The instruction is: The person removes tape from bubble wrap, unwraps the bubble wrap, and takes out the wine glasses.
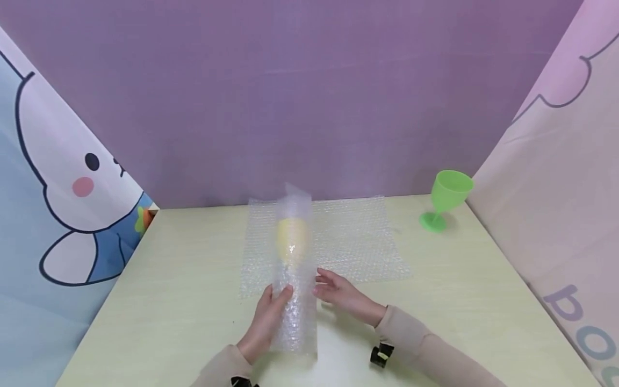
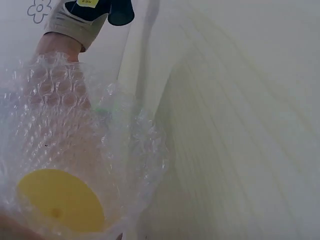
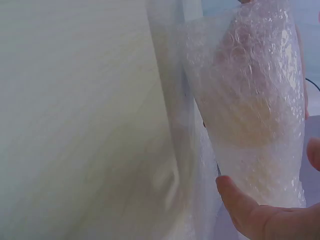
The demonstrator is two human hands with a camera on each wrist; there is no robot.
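Observation:
A yellow goblet (image 1: 292, 239) stands upright inside a rolled sheet of bubble wrap (image 1: 296, 314), its colour showing through the layers. My left hand (image 1: 263, 325) grips the lower part of the roll from the left, thumb across the front. Close to the roll's right side is my right hand (image 1: 345, 295), fingers spread loosely; whether the fingertips touch the plastic I cannot tell. Looking into the roll's end, the left wrist view shows the goblet's round yellow base (image 2: 60, 200). In the right wrist view the wrap (image 3: 245, 75) has a loose straight edge beside a finger (image 3: 240, 205).
Another bubble wrap sheet (image 1: 355, 242) lies flat on the pale table (image 1: 193, 258) behind the roll. A green goblet (image 1: 450, 191) stands at the back right corner. A purple panel (image 1: 300, 107) rises at the back, with printed cloth on both sides.

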